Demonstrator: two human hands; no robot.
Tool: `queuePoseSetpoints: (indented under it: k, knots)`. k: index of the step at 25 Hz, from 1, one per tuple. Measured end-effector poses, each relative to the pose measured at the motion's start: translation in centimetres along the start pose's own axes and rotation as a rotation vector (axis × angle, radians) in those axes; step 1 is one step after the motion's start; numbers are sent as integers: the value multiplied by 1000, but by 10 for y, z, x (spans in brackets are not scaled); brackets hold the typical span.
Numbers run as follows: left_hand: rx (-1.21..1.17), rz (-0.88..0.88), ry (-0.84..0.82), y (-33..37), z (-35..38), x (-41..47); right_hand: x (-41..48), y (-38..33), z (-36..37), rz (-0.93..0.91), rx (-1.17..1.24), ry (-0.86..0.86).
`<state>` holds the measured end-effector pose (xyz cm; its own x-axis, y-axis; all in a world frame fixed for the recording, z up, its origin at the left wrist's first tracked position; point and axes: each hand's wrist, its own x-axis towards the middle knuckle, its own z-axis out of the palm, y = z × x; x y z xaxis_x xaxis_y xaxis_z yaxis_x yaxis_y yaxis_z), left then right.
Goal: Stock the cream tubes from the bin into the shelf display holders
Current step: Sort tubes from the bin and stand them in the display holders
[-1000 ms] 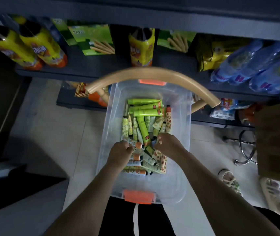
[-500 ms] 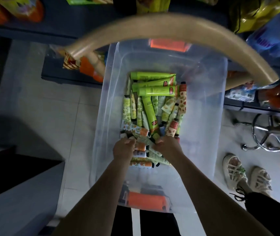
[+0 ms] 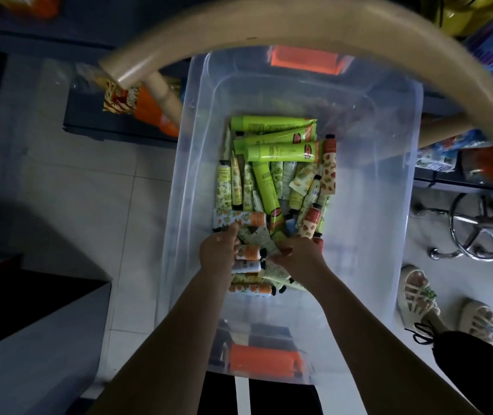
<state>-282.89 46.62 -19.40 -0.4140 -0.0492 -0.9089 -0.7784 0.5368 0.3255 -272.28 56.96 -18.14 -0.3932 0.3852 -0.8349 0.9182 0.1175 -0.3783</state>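
A clear plastic bin (image 3: 389,187) with orange latches stands on the floor below me, holding several cream tubes: bright green ones (image 3: 278,152) at the far end and small patterned ones nearer me. Both hands are down in the near pile. My left hand (image 3: 218,250) has its fingers curled over an orange-flowered tube (image 3: 239,218) and the tubes beneath it. My right hand (image 3: 299,254) grips a pale tube (image 3: 272,269) in the heap; its fingertips are hidden. The shelf display holders are out of view.
A tan curved chair back (image 3: 269,31) arcs over the bin's far end. Dark shelves with snack packs (image 3: 131,103) run behind the bin. A chrome stool base (image 3: 478,229) and another person's feet in pale shoes (image 3: 418,295) are on the tiles at right.
The camera has dropped closer to the bin, so the shelves have slid out of the top. Both hands stay in the near pile, the left shifted slightly forward onto the flowered tube.
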Motion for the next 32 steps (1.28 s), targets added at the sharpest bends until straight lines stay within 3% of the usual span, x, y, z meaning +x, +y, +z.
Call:
queuePoseSetpoints:
  k: [5, 12, 14, 19, 24, 32]
  knots:
    - [-40, -107, 12, 19, 14, 2, -18, -10, -28, 117, 546, 97]
    - [172, -122, 58, 38, 23, 13, -6, -11, -32, 73, 714, 26]
    - [272, -13, 37, 37, 18, 12, -1, -6, -28, 71, 752, 42]
    - [159, 292, -45, 45, 3, -13, -14, -17, -36, -9, 864, 103]
    - [284, 604, -106, 71, -12, -80, -44, -53, -60, -116, 873, 226]
    - [133, 830, -133, 138, -51, -206, -149, -119, -131, -370, 869, 312]
